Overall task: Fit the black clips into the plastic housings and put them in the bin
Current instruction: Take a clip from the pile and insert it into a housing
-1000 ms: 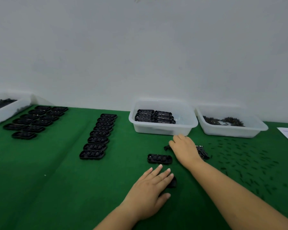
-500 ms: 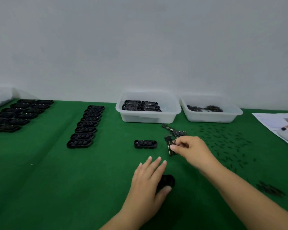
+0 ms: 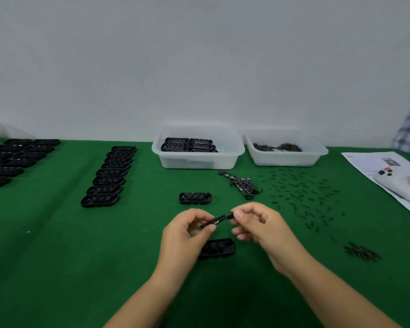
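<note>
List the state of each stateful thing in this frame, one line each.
left hand: pinching one end of the clip
right hand: pinching the other end
black clip: held off the table
housing: lying on the cloth below the hands
second housing: lying untouched
left bin: holds stacked housings

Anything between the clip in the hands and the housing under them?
Nothing visible. Both hands, left hand and right hand, pinch the black clip above the cloth. The near housing lies just below, open side up, partly hidden by the left hand. The second housing sits farther back, out of the path.
</note>
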